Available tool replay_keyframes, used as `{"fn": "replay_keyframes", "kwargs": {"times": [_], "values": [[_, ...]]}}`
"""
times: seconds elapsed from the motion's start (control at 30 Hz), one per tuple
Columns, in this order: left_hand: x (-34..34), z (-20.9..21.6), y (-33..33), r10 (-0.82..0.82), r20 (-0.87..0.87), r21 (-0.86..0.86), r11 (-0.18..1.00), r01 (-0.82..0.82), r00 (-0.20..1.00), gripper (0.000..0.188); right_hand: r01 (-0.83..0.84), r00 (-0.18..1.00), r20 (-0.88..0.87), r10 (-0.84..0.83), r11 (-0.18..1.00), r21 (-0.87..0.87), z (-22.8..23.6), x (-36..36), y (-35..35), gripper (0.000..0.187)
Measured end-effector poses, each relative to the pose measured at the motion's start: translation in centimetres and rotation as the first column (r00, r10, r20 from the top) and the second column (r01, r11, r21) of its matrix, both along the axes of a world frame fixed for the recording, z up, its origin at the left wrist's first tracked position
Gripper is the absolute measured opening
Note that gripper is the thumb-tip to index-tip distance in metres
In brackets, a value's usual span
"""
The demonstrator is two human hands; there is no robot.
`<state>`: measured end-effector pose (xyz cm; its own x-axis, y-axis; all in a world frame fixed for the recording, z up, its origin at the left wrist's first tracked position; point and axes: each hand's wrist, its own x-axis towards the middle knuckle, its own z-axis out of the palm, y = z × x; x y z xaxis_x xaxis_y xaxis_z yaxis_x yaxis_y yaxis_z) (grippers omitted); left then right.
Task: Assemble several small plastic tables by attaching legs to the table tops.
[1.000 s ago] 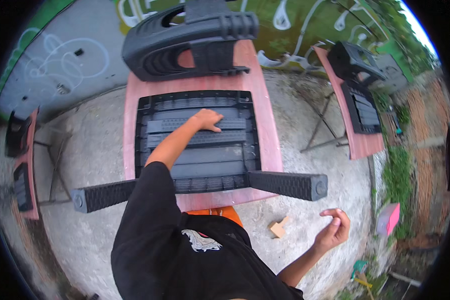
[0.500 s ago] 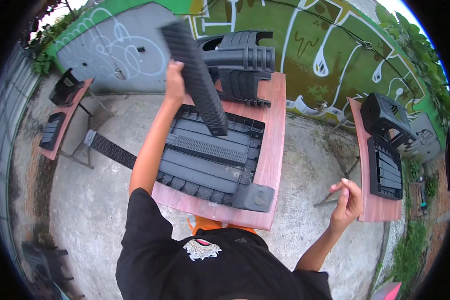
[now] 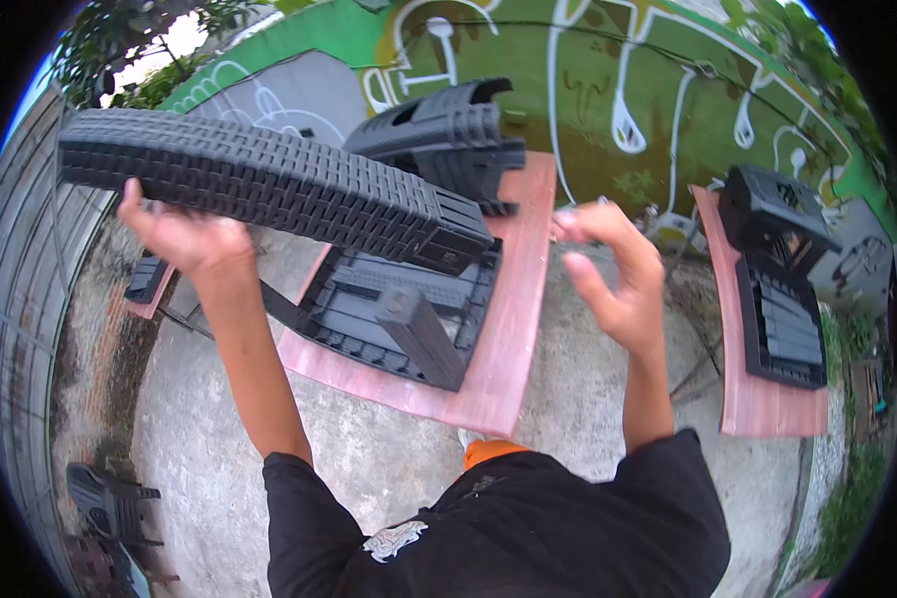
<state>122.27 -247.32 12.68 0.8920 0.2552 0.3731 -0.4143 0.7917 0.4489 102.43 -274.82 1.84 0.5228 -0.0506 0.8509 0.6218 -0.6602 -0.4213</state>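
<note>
A long black woven-pattern plastic panel (image 3: 269,179) is raised across the left half of the view. My left hand (image 3: 194,239) grips its lower side near the far left end. To the right of the panel's blocky end, my right hand (image 3: 613,274) is lifted with curved fingers apart, touching nothing. Below the panel, a black plastic seat piece (image 3: 334,319) lies underside up on the pinkish table (image 3: 498,369); the panel covers part of it. A black post (image 3: 424,339) stands up at the seat's near right corner.
Black chair backs (image 3: 424,130) rest at the table's far end. A side table (image 3: 757,409) on the right bears a black stool-like piece (image 3: 777,214) and a slatted panel (image 3: 787,324). More black parts (image 3: 110,503) sit on the floor at lower left. A painted wall (image 3: 628,80) closes the back.
The panel has swung from steeply slanted to nearly level and come closer, with my left hand moving left and down under it. My right hand has risen leftward toward the panel's end.
</note>
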Motion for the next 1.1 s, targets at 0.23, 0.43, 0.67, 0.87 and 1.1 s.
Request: {"fn": "replay_keyframes", "kwargs": {"times": [0.23,0.43,0.67,0.87,1.1], "values": [[-12.9,-0.2,-8.0,-0.008,0.207,0.153,0.988,-0.025,0.978,0.042,-0.118,0.990,-0.106,0.097,0.969,-0.216,4.2,1.1,1.7,0.088],[-15.1,0.1,-12.5,-0.133,0.293,0.358,0.934,0.020,0.947,0.036,-0.442,0.790,-0.439,0.428,0.894,0.076,4.0,1.1,-1.1,0.101],[-12.3,-1.9,-20.2,-0.249,0.197,0.522,0.845,0.114,0.948,0.037,-0.449,0.766,-0.395,0.507,0.862,0.236,3.9,2.2,-8.7,0.115],[-6.5,-6.1,-27.3,-0.376,0.201,0.539,0.814,0.218,0.905,0.040,-0.488,0.821,-0.107,0.561,0.786,0.379,2.4,6.7,-12.3,0.092],[-3.0,-20.1,-27.0,0.184,0.298,0.813,0.465,-0.350,0.937,0.030,-0.240,0.942,-0.193,0.276,0.952,0.191,-6.0,17.9,-16.9,0.069]]}}
